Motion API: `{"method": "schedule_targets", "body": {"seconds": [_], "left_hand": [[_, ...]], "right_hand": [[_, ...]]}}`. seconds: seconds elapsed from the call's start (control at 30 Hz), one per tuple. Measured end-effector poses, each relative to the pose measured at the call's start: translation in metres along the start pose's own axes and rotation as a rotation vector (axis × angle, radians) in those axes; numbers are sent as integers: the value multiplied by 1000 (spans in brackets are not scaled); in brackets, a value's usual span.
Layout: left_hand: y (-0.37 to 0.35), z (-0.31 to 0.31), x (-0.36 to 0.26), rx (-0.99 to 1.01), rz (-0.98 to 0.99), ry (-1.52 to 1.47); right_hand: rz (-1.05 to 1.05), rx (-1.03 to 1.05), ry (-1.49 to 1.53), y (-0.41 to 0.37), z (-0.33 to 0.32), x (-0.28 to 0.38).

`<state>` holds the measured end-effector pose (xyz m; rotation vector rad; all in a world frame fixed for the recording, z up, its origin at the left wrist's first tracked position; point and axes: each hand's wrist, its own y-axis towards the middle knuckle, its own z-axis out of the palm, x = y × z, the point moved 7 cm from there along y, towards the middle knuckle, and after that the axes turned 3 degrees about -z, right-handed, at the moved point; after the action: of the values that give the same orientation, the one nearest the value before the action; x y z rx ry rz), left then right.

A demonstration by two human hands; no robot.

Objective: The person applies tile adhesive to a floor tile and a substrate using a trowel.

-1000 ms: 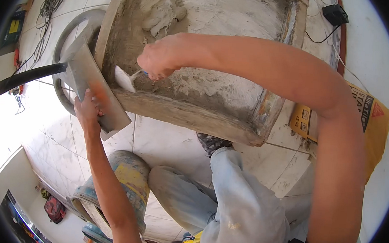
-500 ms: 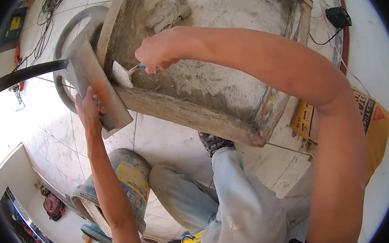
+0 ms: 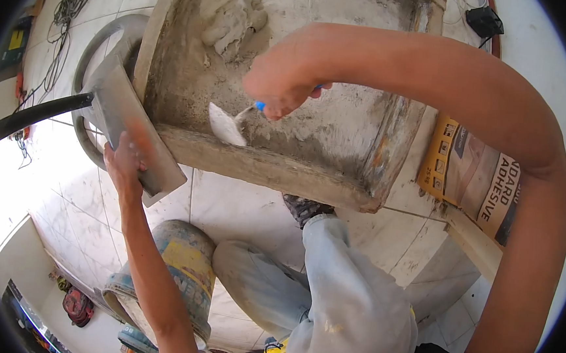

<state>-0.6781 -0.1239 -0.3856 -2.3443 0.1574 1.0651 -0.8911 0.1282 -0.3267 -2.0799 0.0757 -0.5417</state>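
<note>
**A flat float and a small trowel were held at the near edge of a mortar tub.**

At the far left, cables (image 3: 68,4) were strewn on the tiled floor (image 3: 241,206), and a black hose (image 3: 31,114) was stretched toward the tub. The left hand (image 3: 125,162) was clamped on the near end of the flat float (image 3: 120,109), which was tilted against the left corner of the mortar tub (image 3: 264,168). The float was judged stiff and fairly light, best gripped at that near end. A stained bucket (image 3: 188,268) was set nearer, below it. Further right, the right hand (image 3: 283,85) was closed round the blue handle of the small trowel (image 3: 226,125), whose blade was laid inside the tub by its near wall. The grey mortar (image 3: 231,19) heaped at the far side was judged wet, heavy, soft and sticky. An adhesive bag (image 3: 473,183) was propped at the far right.
</note>
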Motion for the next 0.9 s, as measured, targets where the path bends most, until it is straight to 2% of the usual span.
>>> {"method": "schedule_targets", "body": {"seconds": [0.13, 0.2, 0.27, 0.37, 0.53, 0.7, 0.77, 0.9], "left_hand": [[-6, 3, -7, -7, -10, 5], [-6, 1, 4, -13, -29, 21], [4, -2, 10, -13, 8, -24], [-1, -2, 1, -55, -13, 53], [-3, 0, -2, -37, -16, 25], [5, -4, 9, -29, 20, -4], [2, -2, 2, -58, -4, 84], [2, -3, 2, -51, 2, 74]], "right_hand": [[-60, -143, 172, 37, 2, 7], [-224, -199, 135, 44, 21, 16], [-93, -134, 226, 9, 56, 1], [-129, -140, 111, -26, 48, 0], [-115, -284, 120, 19, -10, 32], [-158, -270, 92, -10, 19, 31], [-74, -167, 63, -15, 20, 21], [-115, -269, 78, 20, -16, 40]]}}
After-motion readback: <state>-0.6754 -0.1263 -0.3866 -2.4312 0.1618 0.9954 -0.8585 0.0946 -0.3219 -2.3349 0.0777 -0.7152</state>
